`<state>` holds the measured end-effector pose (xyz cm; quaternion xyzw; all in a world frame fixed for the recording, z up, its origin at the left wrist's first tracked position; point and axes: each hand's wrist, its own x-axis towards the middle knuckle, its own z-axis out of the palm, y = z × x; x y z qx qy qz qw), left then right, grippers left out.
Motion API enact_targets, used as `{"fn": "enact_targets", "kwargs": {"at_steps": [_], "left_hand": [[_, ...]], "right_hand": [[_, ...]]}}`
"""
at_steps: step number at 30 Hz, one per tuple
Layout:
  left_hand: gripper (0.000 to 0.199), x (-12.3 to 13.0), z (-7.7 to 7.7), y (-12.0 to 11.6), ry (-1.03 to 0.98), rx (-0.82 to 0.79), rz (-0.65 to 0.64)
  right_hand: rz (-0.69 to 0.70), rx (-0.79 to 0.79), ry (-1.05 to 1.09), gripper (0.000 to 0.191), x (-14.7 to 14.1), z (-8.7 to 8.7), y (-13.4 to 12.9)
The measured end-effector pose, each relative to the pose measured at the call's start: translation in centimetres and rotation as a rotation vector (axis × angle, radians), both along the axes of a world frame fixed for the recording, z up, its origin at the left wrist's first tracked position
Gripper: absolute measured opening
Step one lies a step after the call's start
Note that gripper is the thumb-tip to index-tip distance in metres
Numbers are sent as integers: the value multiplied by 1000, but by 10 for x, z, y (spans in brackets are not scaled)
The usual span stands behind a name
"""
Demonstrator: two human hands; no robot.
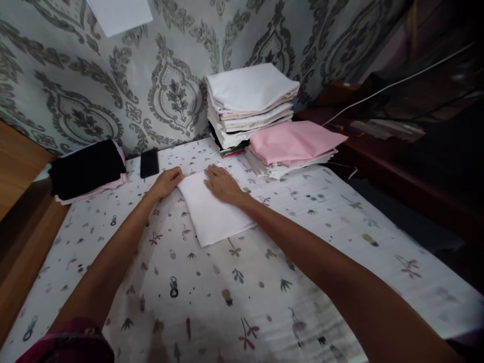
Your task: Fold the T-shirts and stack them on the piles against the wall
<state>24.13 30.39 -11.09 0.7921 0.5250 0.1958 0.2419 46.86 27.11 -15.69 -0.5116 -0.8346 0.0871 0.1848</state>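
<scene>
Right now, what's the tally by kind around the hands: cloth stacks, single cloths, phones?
Stacks: 3 (black-topped stack, white-topped stack, pink-topped stack)
Single cloths: 1 (white cloth)
Phones: 1 (phone)
Total: 5
</scene>
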Motion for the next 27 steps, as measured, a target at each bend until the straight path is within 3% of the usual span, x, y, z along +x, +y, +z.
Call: {"fn": "enact_targets", "kwargs": {"at_steps": [3,5,7,10,13,15,19,27], "left_hand": [[9,6,5,-26,139,216,88],[9,13,10,-61,133,302,136],[15,22,13,-107,110,247,90],[22,33,15,-177,186,100,-85],[18,43,13,-221,387,82,-53],[19,49,14,-232,509,28,57],[25,63,19,-228,603,-96,208],[19,75,28,-242,643,-84,214]], "right_hand": [[9,22,8,49,0,-2,1],[12,35,9,48,-1,-4,2],[9,34,3,48,-1,-6,3],[6,27,-11,49,-1,-7,3],[4,42,-24,49,-2,-6,2],[-1,54,-37,48,-2,-5,1],[-8,42,-64,49,-3,0,-3],[-27,17,-77,51,-4,4,-6]]}}
